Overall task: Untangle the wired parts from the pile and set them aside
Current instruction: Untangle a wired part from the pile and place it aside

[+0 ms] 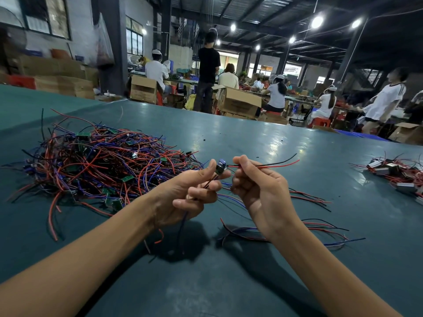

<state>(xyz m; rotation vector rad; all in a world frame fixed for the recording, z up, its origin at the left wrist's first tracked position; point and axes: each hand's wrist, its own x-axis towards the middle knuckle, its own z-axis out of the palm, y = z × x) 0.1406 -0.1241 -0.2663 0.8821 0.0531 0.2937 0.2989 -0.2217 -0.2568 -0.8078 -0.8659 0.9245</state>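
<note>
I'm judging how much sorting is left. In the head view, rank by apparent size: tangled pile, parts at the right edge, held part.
1. tangled pile
2. parts at the right edge, partly cut off by the frame
3. held part, though nearest the camera

Left forearm (87, 250) bare, from lower left of frame; right forearm (325, 261) bare, from lower right. Left hand (183, 197), right hand (258, 191) bare; fingernails (178, 203) short.
</note>
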